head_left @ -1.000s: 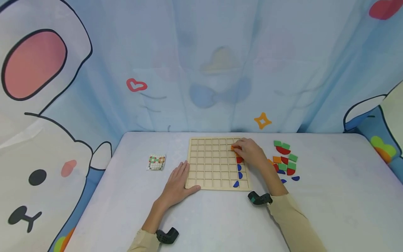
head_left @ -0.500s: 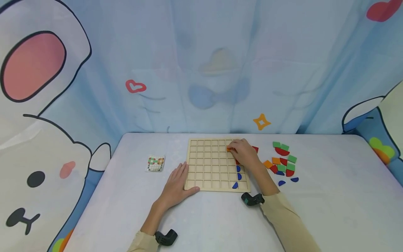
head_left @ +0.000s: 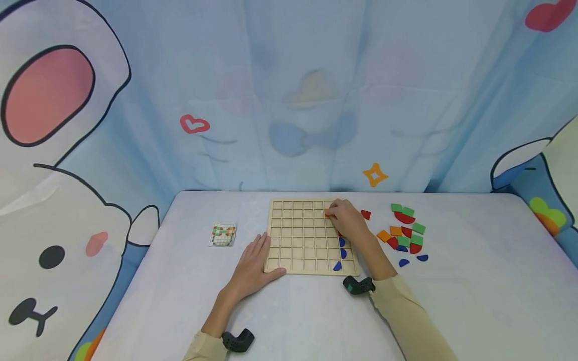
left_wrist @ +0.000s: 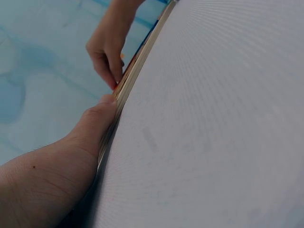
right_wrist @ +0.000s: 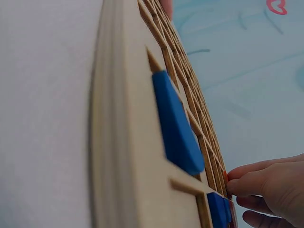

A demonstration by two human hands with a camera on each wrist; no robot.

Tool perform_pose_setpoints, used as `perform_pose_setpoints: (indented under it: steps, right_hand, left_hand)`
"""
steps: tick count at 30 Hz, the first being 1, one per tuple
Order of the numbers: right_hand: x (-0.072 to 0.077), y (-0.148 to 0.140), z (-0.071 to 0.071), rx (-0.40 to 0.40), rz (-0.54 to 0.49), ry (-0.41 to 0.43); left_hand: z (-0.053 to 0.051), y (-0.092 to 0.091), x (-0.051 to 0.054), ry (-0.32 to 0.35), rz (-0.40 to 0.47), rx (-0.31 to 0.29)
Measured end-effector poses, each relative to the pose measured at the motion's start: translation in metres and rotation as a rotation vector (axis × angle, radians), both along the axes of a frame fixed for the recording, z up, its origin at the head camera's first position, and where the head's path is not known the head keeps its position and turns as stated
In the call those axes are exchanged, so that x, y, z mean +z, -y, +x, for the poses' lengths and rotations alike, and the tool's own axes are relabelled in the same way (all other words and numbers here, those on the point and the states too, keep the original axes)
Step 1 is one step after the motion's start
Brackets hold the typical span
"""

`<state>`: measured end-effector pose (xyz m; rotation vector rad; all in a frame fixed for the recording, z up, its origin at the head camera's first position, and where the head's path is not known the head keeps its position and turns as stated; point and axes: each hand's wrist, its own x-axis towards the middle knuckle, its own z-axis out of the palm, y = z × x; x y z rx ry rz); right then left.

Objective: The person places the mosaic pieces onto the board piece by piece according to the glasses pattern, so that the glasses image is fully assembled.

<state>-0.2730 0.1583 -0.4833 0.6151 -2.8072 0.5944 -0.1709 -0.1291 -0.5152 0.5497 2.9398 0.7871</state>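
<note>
A wooden grid board (head_left: pixel 298 239) lies on the white-covered table. My left hand (head_left: pixel 254 259) rests along its left edge, fingers straight and thumb over the lower corner. Near the board's upper right, my right hand (head_left: pixel 346 219) pinches a small orange tile (head_left: pixel 327 212) at a cell; the hand covers most of the tile. Blue half-round pieces (head_left: pixel 343 253) sit in the lower part of the right column; in the right wrist view a blue piece (right_wrist: pixel 178 126) stands close to the camera. A sliver of red shows beneath my right hand.
Right of the board lies a red tile (head_left: pixel 366 214). Farther right is a loose group of green tiles (head_left: pixel 404 241), orange tiles (head_left: pixel 396 230), red pieces (head_left: pixel 404 217) and blue half-rounds (head_left: pixel 422 257). A small pattern card (head_left: pixel 223 234) lies left of the board.
My right hand has shifted a little left across the board with the orange tile, then nearly stopped. The red tile right of the board has come into view. My left hand has stayed put.
</note>
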Motion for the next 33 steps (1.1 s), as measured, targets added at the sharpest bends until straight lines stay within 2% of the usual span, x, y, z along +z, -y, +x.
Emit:
perform_pose_setpoints:
  steps: [5,10,15,17,21,26,33]
  right_hand:
    - [0.001,0.005,0.003,-0.028,0.059,-0.013]
    - [0.001,0.006,0.006,-0.047,0.073,-0.007]
    - [0.006,-0.005,0.006,-0.009,0.031,0.08]
    - [0.013,-0.016,0.005,-0.024,0.005,0.137]
    - [0.022,-0.044,0.002,-0.091,-0.002,0.179]
    - [0.018,-0.069,-0.005,-0.143,0.01,0.216]
    - [0.012,-0.084,-0.005,-0.176,0.004,0.353]
  left_hand:
    - [-0.001,0.0,0.0,-0.002,0.0,0.005]
    - [0.0,0.0,-0.001,0.0,0.006,0.001]
    - [0.001,-0.002,-0.001,0.001,0.007,0.005]
    - [0.001,-0.003,-0.001,0.0,0.005,0.003]
    - [0.001,-0.003,-0.001,0.01,0.001,0.001]
    - [0.0,-0.001,0.001,0.017,0.005,0.005]
    - [0.001,-0.001,0.002,0.016,0.002,0.002]
